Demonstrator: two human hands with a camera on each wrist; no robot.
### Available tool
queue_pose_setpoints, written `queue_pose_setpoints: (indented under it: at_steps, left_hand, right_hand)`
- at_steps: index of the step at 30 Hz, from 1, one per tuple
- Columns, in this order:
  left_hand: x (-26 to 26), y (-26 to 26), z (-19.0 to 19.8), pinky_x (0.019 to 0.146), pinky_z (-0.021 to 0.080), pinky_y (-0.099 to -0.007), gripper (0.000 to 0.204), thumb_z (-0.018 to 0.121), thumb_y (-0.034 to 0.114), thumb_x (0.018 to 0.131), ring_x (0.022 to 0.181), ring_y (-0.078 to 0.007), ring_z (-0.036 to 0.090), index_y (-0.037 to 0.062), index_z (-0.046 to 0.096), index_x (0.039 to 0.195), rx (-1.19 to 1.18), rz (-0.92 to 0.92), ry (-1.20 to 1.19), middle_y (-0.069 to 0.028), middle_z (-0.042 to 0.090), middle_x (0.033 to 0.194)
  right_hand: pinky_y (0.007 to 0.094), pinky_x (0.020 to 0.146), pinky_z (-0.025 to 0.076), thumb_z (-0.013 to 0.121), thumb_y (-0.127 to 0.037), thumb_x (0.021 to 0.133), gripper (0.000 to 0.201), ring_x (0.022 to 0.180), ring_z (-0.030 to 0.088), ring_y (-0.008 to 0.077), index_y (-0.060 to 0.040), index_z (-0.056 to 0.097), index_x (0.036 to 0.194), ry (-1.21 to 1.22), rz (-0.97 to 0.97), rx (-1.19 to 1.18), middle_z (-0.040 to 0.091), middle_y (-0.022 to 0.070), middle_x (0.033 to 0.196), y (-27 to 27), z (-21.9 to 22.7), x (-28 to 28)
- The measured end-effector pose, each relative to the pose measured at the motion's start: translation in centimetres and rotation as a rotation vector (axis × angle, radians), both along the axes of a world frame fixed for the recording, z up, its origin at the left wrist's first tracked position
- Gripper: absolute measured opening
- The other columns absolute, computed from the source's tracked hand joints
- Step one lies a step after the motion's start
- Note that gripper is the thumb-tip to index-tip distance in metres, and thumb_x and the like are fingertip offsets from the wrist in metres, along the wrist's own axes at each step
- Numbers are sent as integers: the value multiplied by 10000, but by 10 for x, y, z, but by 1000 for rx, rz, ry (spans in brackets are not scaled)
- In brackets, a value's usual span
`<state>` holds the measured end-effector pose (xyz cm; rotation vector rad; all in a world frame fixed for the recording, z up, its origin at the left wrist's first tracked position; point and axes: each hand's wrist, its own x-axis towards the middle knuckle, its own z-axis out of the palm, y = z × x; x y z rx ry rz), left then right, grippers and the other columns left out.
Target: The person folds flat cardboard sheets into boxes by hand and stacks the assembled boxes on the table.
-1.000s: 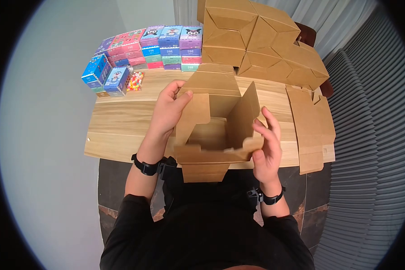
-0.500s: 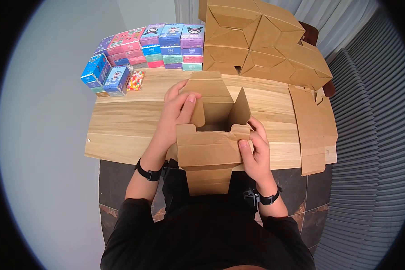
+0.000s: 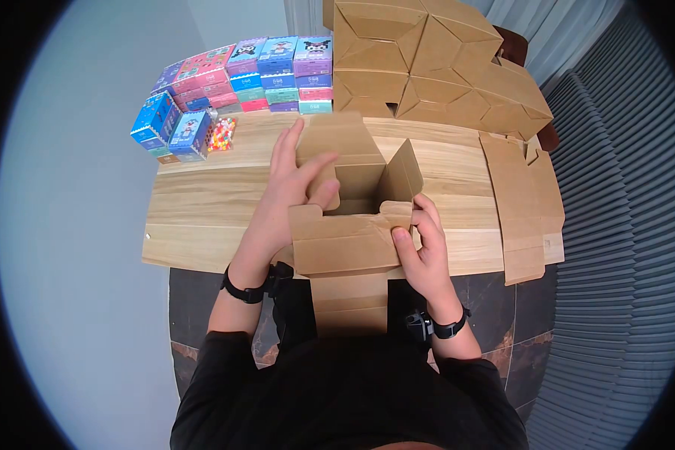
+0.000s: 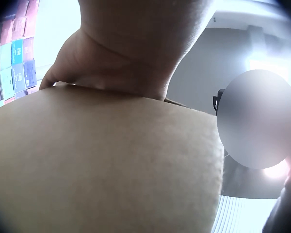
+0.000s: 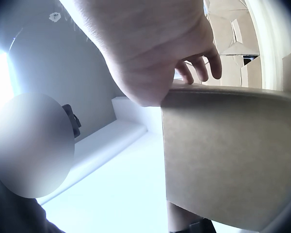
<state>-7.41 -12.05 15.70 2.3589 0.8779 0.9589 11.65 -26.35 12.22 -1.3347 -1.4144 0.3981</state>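
An open-topped brown cardboard box (image 3: pixel 345 246) stands at the table's near edge in the head view. One wide flap leans out at the far side, and the near flap folds down toward the person's lap. At the box's left side, my left hand (image 3: pixel 280 196) has its fingers extended and spread, with the thumb over the left inner flap (image 3: pixel 326 191). My right hand (image 3: pixel 427 259) grips the near right corner, thumb on the near flap and fingers round the right side. Both wrist views show a cardboard wall close up, below the left hand (image 4: pixel 131 53) and right hand (image 5: pixel 150 53).
Colourful small boxes (image 3: pixel 277 71) are stacked at the back left, beside a bag of coloured beads (image 3: pixel 222 133). Folded cardboard boxes (image 3: pixel 442 67) form a pile at the back right. A flattened carton (image 3: pixel 514 210) lies along the right of the wooden table (image 3: pixel 202 202).
The box has turned and tipped so its near side faces up more. My left hand has loosened from the left flap and spread its fingers. My right hand has closed onto the near right corner.
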Motion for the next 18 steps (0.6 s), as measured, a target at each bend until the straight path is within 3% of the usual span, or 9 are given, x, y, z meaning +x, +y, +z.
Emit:
queue_pose_setpoints:
  at_steps: [1,3,10,12,13,15,16,18]
  left_hand:
    - [0,0,4,1165,191,-452,334,509,252,952,1462,-389,174,31,655,1155,1,-2,0,-223,224,1563]
    - [-2,0,9,1169,156,-500,310,535,275,922,1476,-428,83,59,693,1079,93,-198,50,-226,199,1572]
    - [-4,5,-1,1158,170,-528,319,480,319,960,1474,-430,77,76,685,930,64,-198,35,-224,230,1552]
    - [-3,9,-14,1147,199,-537,357,432,359,998,1465,-390,144,73,623,903,18,-156,-294,-198,300,1503]
    - [-6,13,-21,1147,199,-537,357,432,359,998,1465,-390,144,73,623,903,18,-154,-293,-198,300,1503]
    - [-20,27,-31,1138,220,-542,418,392,444,1009,1449,-333,207,78,573,920,-76,-146,-713,-170,346,1455]
    - [-28,30,-34,1138,220,-542,418,392,444,1009,1449,-333,207,78,573,920,-75,-148,-712,-170,346,1455]
    - [-43,27,-39,1128,258,-521,158,578,147,908,1422,-332,263,37,548,1019,-319,-324,-900,-174,284,1500]
  right_hand:
    - [401,1029,387,619,-71,908,154,1210,507,353,14,614,1037,0,-2,1,482,229,1316,-1,-1,0]
    - [394,1025,388,624,-63,904,156,1194,513,352,9,607,1041,54,8,-17,479,224,1309,-2,-4,0]
    - [379,1012,390,640,-56,891,135,1176,522,349,6,595,1002,2,-27,8,495,228,1279,-3,-3,-2]
    - [375,1008,391,651,-47,879,129,1175,522,359,0,583,978,-9,-48,11,508,233,1260,-3,-5,-2]
    - [375,1008,391,651,-47,879,129,1175,522,359,0,583,978,-8,-46,11,508,233,1260,-3,-6,-2]
    - [375,1005,392,664,-40,865,140,1174,520,375,-5,578,970,-18,-98,0,517,235,1246,-4,-10,-1]
    - [375,1005,392,664,-40,865,140,1174,520,375,-5,578,970,-18,-100,1,517,235,1246,-3,-14,1]
    - [371,996,396,672,-37,856,172,1177,521,364,-14,570,992,39,-94,10,516,234,1244,-3,-24,4]
